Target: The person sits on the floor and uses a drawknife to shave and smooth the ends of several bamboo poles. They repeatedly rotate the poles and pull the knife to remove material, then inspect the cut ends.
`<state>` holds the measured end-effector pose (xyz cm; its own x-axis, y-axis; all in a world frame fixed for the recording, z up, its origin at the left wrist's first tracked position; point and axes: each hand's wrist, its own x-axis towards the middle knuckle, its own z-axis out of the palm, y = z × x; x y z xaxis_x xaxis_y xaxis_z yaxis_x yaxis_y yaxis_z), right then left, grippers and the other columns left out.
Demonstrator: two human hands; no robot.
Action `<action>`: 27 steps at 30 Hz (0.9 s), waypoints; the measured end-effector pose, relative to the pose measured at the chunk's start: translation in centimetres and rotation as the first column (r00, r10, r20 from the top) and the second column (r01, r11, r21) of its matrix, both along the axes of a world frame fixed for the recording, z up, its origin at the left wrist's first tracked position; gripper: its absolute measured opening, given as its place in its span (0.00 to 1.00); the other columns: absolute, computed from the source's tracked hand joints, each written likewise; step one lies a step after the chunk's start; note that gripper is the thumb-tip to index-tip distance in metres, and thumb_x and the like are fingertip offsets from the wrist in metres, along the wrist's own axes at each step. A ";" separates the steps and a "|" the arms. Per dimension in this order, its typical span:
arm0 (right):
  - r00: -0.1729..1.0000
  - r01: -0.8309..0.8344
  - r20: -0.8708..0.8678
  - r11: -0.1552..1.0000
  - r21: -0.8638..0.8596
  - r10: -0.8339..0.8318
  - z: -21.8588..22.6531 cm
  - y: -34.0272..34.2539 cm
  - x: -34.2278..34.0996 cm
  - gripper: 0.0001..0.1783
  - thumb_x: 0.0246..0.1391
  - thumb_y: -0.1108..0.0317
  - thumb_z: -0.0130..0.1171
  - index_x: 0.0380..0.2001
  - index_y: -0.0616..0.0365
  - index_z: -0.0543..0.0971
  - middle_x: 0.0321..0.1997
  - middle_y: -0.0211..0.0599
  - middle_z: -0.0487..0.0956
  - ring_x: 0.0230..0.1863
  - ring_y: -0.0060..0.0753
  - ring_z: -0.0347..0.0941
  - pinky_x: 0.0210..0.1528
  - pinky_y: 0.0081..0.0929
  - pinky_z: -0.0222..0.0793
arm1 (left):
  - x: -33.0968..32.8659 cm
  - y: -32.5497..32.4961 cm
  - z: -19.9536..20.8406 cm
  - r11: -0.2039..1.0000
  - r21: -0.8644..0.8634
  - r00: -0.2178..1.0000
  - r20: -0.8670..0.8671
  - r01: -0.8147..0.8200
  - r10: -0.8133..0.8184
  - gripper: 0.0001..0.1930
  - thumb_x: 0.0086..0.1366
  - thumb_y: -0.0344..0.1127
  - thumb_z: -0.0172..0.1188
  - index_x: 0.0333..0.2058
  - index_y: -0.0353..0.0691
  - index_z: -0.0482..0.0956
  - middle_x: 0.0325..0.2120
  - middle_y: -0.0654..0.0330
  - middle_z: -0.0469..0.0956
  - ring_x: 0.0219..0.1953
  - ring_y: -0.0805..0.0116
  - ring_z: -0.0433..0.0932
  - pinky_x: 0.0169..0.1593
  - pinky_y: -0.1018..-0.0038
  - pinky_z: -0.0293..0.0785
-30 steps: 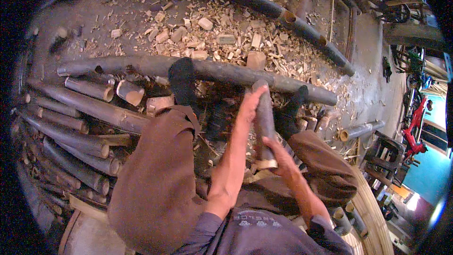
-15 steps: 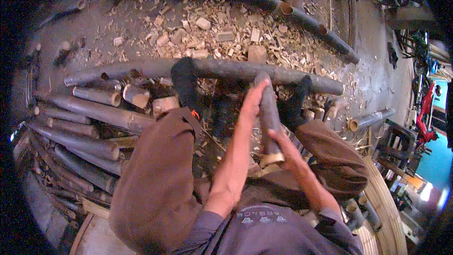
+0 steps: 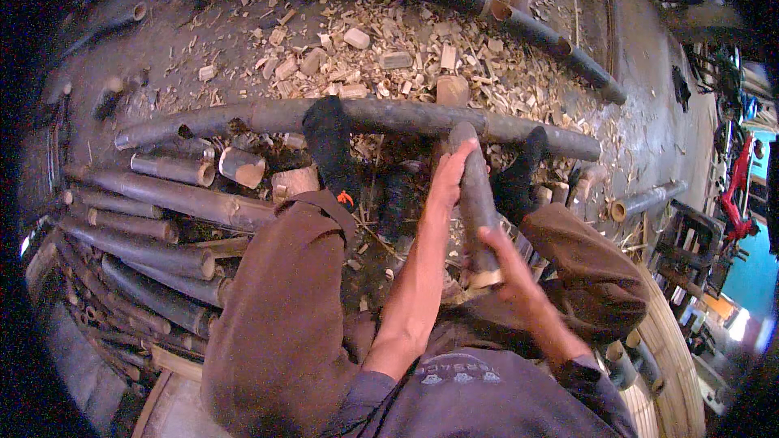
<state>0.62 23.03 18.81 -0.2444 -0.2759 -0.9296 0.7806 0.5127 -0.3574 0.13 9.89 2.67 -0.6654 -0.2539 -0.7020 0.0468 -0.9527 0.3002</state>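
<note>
A short, dark-skinned piece of bamboo (image 3: 477, 215) lies lengthwise between my legs, pointing away from me, with a pale cut face at its near end. My left hand (image 3: 453, 172) is wrapped round its far part, close to the far tip. Along the right side near the cut end is my right hand (image 3: 511, 264), its thumb on top; the fingers are partly hidden and a little blurred. The far tip of the piece rests against or just above a long bamboo pole (image 3: 389, 118) lying crosswise. My dark-covered feet (image 3: 326, 134) touch this pole.
Wood chips and pale offcuts (image 3: 357, 38) cover the floor beyond the pole. Another long dark pole (image 3: 462, 2) lies farther off. Bamboo lengths (image 3: 154, 243) are piled at left. One short tube (image 3: 645, 201) lies at right, near a dark stand (image 3: 690, 239) and a red object (image 3: 738, 195).
The whole view has shifted slightly right. The bamboo piece stays between both hands, and my right hand's grip on its near end has altered a little.
</note>
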 end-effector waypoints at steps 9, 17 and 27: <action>0.977 0.141 -0.153 0.987 -0.073 -0.150 5.5 8.1 2.0 0.33 0.50 0.54 0.53 0.58 0.53 0.59 0.42 0.42 0.73 0.31 0.36 0.75 0.32 0.30 0.75 | -3.5 6.0 8.4 0.955 -0.267 0.971 -0.162 0.128 -0.175 0.18 0.57 0.47 0.61 0.40 0.39 0.75 0.28 0.60 0.77 0.26 0.68 0.77 0.33 0.69 0.75; 0.599 -0.280 -0.793 0.957 -0.074 0.114 -0.1 1.6 1.1 0.33 0.61 0.51 0.48 0.61 0.62 0.59 0.52 0.45 0.71 0.50 0.35 0.69 0.53 0.32 0.65 | -5.7 -5.0 24.9 0.286 -0.941 0.940 -0.250 -0.180 -0.231 0.42 0.40 0.44 0.72 0.54 0.34 0.65 0.43 0.51 0.76 0.47 0.58 0.75 0.53 0.67 0.69; 0.289 -0.503 -0.924 0.861 0.076 0.250 -5.1 0.0 -0.4 0.18 0.56 0.60 0.51 0.48 0.55 0.74 0.42 0.50 0.77 0.43 0.51 0.74 0.47 0.40 0.70 | 10.5 -28.7 23.1 -0.817 -0.390 0.629 0.776 0.426 -0.042 0.44 0.42 0.44 0.69 0.57 0.35 0.58 0.43 0.38 0.73 0.45 0.41 0.74 0.47 0.57 0.71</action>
<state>0.21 23.08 13.66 -0.6891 -0.7103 -0.1434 -0.3235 0.4786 -0.8162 10.66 -18.85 25.78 -0.9833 -0.1685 -0.0695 -0.1809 0.9489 0.2588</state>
